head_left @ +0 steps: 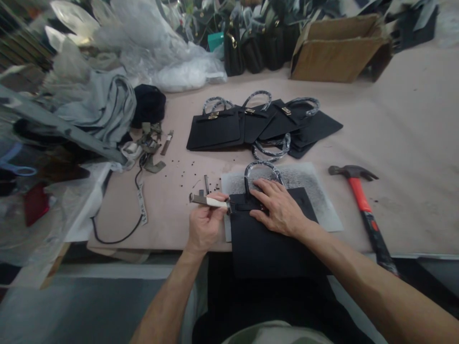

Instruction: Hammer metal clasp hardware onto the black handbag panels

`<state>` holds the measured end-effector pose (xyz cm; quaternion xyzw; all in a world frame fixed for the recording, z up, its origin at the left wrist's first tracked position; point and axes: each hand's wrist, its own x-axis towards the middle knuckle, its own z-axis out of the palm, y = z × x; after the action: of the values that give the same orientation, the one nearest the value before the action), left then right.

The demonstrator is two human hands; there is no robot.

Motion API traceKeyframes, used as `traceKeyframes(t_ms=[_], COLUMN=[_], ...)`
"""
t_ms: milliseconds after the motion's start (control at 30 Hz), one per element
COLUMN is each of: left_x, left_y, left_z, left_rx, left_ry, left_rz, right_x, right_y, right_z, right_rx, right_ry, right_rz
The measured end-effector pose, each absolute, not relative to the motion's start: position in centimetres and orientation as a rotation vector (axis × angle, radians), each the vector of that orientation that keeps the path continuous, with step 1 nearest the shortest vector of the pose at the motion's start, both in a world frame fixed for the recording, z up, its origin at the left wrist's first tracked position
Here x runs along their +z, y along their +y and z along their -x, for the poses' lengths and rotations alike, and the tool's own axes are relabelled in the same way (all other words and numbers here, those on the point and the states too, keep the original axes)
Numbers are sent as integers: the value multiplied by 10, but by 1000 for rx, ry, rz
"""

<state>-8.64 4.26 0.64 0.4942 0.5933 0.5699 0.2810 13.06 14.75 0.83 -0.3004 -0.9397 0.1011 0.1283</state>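
Note:
My left hand (pixel 205 224) is closed around a metal punch (pixel 208 200) with a white-wrapped middle, held almost level. Its working end meets the left edge of a black handbag panel (pixel 276 253), beside the narrow strap. My right hand (pixel 276 205) lies on the panel with fingers spread, below the plastic-wrapped handle (pixel 264 165), and covers part of the strap and its fitting. Under the panel is a pale, dark-speckled board (pixel 328 220). The panel's lower end hangs over the table edge toward my lap.
A claw hammer (pixel 360 196) with a red and black handle lies at right. Behind are several black bag panels (pixel 215 130), a cardboard box (pixel 337 57) and plastic bags (pixel 186 71). Small black bits, a thin metal rod (pixel 206 184) and another metal tool (pixel 167 142) lie at left.

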Motion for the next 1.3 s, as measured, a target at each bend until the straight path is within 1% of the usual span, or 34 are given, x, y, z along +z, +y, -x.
traceKeyframes(t_ms=[100,300,633,933,1300], left_x=[-5,-27,-23,-19,-26], left_y=[43,38,45,45,48], left_z=[81,77,74,77,74], left_rx=[1583,1606,1610,1512,1599], left_ry=[1517,1486,1474,1533,1530], left_rz=[-1494,-1616,-1733,-1772,-1777], right_x=[9,8,8,7,7], right_y=[147,148,149,149,149], right_z=[-130,-129,-129,-129,-130], right_rx=[317,366,376,364,395], right_ry=[-2729,-2710,-2716,-2722,-2706], right_rz=[882,881,886,884,886])
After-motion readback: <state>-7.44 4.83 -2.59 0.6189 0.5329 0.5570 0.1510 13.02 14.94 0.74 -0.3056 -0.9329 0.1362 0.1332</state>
